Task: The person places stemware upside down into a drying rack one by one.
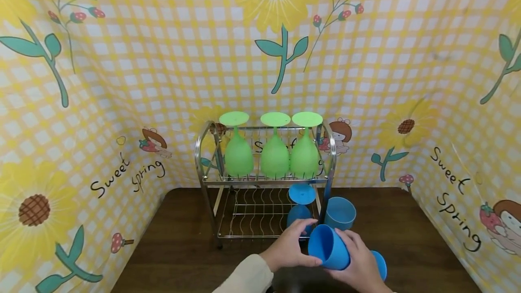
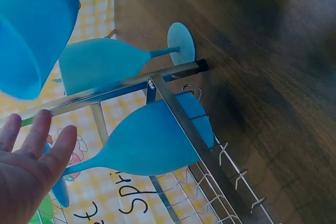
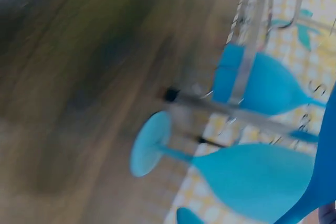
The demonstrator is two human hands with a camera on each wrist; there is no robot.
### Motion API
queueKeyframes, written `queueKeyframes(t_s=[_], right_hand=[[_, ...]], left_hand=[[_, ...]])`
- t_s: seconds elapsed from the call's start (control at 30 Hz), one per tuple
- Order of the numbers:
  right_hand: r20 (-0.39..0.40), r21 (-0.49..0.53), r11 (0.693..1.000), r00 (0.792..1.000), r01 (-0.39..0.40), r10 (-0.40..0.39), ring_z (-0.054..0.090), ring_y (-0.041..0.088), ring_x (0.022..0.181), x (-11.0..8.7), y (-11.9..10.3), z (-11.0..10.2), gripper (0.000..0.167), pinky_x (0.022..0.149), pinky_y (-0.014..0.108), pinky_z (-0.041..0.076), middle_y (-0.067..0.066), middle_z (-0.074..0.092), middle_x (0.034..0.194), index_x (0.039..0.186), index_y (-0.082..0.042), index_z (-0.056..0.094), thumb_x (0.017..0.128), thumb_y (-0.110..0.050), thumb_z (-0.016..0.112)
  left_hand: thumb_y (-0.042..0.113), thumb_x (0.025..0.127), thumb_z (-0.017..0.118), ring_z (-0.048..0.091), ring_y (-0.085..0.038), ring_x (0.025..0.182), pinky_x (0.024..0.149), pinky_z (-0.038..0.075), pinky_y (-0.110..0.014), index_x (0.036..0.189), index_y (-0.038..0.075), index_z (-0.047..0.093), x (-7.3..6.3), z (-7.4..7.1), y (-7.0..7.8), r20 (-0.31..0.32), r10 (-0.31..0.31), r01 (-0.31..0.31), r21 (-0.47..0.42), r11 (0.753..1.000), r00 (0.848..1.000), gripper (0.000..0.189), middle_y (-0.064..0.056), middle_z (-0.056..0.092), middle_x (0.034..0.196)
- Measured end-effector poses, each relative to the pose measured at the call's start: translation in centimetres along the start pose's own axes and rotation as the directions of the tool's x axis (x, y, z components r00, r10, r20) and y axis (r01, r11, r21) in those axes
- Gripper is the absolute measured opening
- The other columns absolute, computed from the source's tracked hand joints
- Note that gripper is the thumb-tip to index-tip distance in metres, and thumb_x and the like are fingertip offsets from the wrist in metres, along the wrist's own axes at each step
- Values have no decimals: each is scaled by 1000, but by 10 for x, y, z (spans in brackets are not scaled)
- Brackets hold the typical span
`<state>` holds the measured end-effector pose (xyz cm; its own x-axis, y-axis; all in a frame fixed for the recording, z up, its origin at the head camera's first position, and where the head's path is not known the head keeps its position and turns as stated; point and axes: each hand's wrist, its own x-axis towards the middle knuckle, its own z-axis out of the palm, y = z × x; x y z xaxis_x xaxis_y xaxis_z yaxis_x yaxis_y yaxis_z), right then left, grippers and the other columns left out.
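My right hand (image 1: 360,263) grips a blue plastic goblet (image 1: 338,250) by its bowl, tilted with its mouth toward my left hand. The goblet's round foot (image 1: 380,265) shows beyond the right hand. My left hand (image 1: 286,248) is beside the goblet's mouth, fingers spread apart and thumb close to the rim. In the left wrist view, the left fingers (image 2: 63,142) are extended in front of the rack. Only part of the held goblet (image 3: 321,166) appears at the right wrist view's edge.
A two-tier metal rack (image 1: 266,182) stands on the dark wooden table (image 1: 167,243). Three upside-down green goblets (image 1: 239,157) line its top tier. One blue goblet (image 2: 152,142) is upside down on the lower tier's right end. Another blue goblet (image 1: 341,214) stands upright right of the rack.
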<state>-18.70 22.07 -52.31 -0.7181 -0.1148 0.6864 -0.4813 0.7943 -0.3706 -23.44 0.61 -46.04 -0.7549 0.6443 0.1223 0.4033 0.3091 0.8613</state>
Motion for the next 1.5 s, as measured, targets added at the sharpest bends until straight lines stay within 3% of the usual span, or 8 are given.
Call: queueKeyframes(t_s=[0.23,0.77,0.9,1.0,1.1,1.23,1.33,1.5], right_hand=[[30,-71,983,985,172,-170,63,22,83,14,-23,7,84,66,45,56,9,61,106,123,-11,62,60,-65,78],[36,-116,955,963,271,-269,62,21,81,18,-31,7,81,64,41,57,10,62,105,121,-12,63,65,-69,73],[-22,-57,985,987,160,-162,61,25,83,15,-43,2,77,64,45,56,13,60,106,121,-7,59,70,-63,74],[-84,60,995,993,-81,86,58,28,90,9,-65,-2,69,68,49,54,18,55,110,125,-1,51,73,-39,78],[-111,242,909,921,-338,372,53,21,92,7,-87,2,61,69,39,52,21,49,113,130,5,41,80,-15,70],[4,508,674,784,-536,620,50,7,86,12,-105,14,57,64,25,47,24,44,116,140,9,24,94,-8,53],[128,616,496,699,-612,703,56,17,93,21,-113,20,67,66,27,53,29,39,125,147,3,7,99,-18,49],[258,724,313,662,-615,704,47,50,116,35,-121,24,90,79,49,53,38,22,142,148,-6,-16,97,-24,55]], left_hand=[[30,76,80,49,-16,110,81,50,-30,142,14,40,-9,-6,-3,62,-51,50,27,998,997,80,-3,43,136],[25,74,80,48,-11,103,79,48,-26,134,9,46,-16,-8,-3,31,0,0,2,1000,1000,71,-1,45,126],[26,71,81,49,-15,105,79,48,-29,130,9,49,-21,-7,-4,-48,55,-52,54,997,997,70,-3,47,125],[27,70,82,49,-21,106,78,48,-33,129,10,49,-24,-6,-6,-133,79,-69,77,995,988,70,-6,47,126],[26,69,84,50,-28,107,76,49,-38,128,9,48,-28,-8,-9,-231,79,-68,58,996,970,71,-9,47,125],[21,69,85,48,-35,109,77,49,-46,129,4,46,-31,-16,-12,-364,76,-81,2,997,928,73,-14,47,125],[18,69,84,47,-37,111,79,48,-48,130,4,44,-33,-20,-14,-424,76,-97,-28,995,902,74,-17,46,127],[12,67,83,49,-34,107,79,49,-43,131,5,44,-41,-24,-15,-455,68,-121,-88,989,888,75,-18,45,125]])
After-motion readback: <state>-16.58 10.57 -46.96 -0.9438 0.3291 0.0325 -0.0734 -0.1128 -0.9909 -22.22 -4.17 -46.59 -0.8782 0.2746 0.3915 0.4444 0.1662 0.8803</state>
